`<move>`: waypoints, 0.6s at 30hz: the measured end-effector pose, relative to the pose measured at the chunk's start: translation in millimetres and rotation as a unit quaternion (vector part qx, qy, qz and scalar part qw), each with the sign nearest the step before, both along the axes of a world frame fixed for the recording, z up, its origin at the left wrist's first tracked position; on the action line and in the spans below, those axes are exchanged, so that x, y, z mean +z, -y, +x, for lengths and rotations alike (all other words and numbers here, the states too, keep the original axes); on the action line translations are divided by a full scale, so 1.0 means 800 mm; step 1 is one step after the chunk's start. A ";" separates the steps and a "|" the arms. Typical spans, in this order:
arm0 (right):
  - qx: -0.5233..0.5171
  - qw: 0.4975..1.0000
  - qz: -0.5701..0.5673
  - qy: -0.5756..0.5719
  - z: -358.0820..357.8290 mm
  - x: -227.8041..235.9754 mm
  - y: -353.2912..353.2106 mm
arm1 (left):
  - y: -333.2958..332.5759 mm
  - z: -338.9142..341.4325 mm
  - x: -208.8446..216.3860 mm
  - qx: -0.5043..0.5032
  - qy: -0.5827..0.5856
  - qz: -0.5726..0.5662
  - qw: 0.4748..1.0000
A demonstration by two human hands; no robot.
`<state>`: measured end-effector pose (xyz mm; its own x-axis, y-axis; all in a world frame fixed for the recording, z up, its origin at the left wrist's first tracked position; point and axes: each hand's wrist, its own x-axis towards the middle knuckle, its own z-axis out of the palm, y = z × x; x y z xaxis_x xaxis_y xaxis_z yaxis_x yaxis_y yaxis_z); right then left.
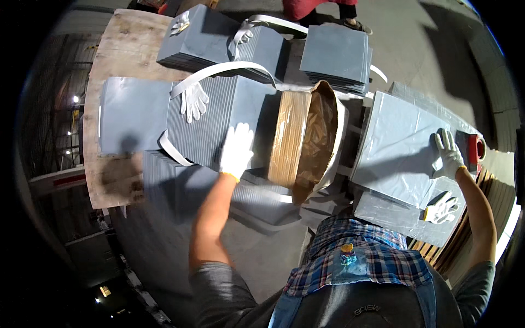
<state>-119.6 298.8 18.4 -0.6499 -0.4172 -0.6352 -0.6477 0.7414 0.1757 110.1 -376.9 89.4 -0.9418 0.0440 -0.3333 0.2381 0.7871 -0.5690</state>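
Observation:
My left hand (237,148), in a white knit glove, lies with fingers stretched on a tall stack of grey panels (205,128). My right hand (449,155), gloved the same way, rests spread on the right edge of a grey sheet (396,139) under shiny film. A loose white glove (193,102) lies on the panel stack, and another glove (442,208) sits below my right hand on a film-covered sheet (383,213). Between my hands are a brown film-wrapped block (289,139) and an open bag-like wrapping (337,147) with crumpled clear film inside.
A red tape roll (477,147) sits beyond my right hand. White straps (229,66) curve over the stacks. More grey panel stacks (334,52) stand at the far side on a wooden board (123,46). Another person's red garment (314,6) shows at the top edge.

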 end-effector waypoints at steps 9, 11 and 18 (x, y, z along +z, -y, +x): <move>0.004 0.999 -0.031 -0.007 -0.002 -0.002 0.003 | -0.002 0.024 0.012 0.044 -0.033 -0.018 0.998; -0.016 0.999 -0.032 -0.010 0.000 0.002 -0.009 | -0.002 0.063 -0.035 0.023 -0.010 0.028 0.999; -0.014 0.999 -0.026 -0.019 -0.002 -0.012 -0.012 | -0.054 0.197 -0.102 0.212 0.074 0.178 0.958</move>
